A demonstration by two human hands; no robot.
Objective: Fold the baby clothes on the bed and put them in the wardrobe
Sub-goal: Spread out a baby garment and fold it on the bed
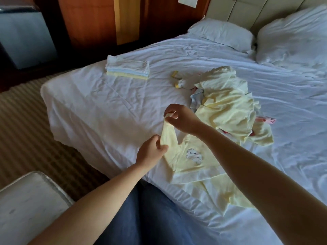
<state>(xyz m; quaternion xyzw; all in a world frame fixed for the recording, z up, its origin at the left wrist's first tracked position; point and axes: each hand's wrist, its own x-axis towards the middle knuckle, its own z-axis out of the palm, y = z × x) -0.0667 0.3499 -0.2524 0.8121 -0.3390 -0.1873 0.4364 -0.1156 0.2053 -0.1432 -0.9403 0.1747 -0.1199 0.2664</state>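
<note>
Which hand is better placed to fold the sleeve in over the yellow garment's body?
Right, probably. The right hand pinches the sleeve at its cuff end, so it can carry it over the garment. The left hand pinches it lower, near the body, a natural hinge.

readable text: honestly none, nothing legible anywhere in this shot
yellow baby garment (192,172): lying at the near edge of the bed (106,106); it has a small outlined cartoon face print (193,155) on the front. It's just a drawing, with no letters or numbers I can make out
folded stack (128,69): near the far-left corner of the bed, plain white, blue and yellow layers, no tag or label readable
white wall plate (188,1): up on the wood panel (85,20) beyond the far edge of the bed, looks plain, too small to tell if anything's written on it
</note>
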